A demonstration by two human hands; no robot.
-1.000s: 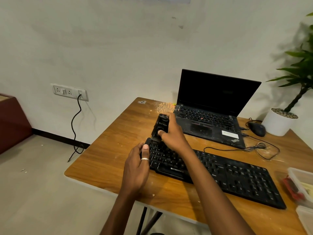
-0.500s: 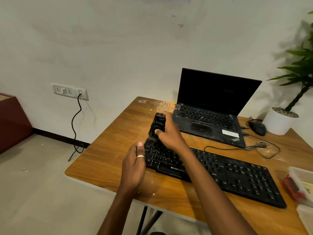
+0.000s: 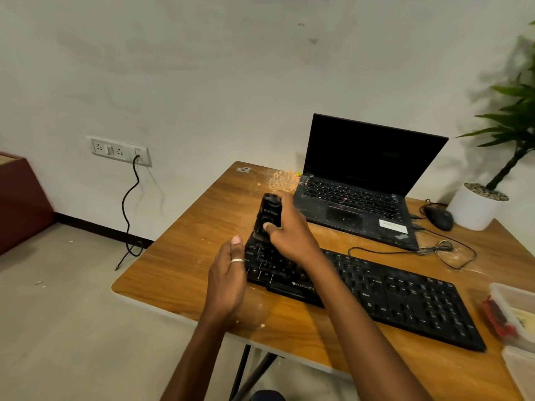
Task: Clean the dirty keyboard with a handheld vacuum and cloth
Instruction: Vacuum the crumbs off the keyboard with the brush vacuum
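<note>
In the head view, your right hand (image 3: 292, 235) hides the lower end of the handheld vacuum (image 3: 269, 211), so where it meets the keys cannot be seen. Your fingers wrap its black body, thumb pressed on its front, and it stands nearly upright over the far left corner of the keyboard (image 3: 405, 296). Your left hand (image 3: 228, 279) sits at the keyboard's left end, fingers hidden, so its grip cannot be told. The dusty wooden table (image 3: 185, 256) stands against a white wall and also bears an open laptop (image 3: 362, 180).

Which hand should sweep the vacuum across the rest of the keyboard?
Right: the right hand grips the vacuum, nozzle down at the keyboard's left end. The left hand only sits beside that end.
</note>
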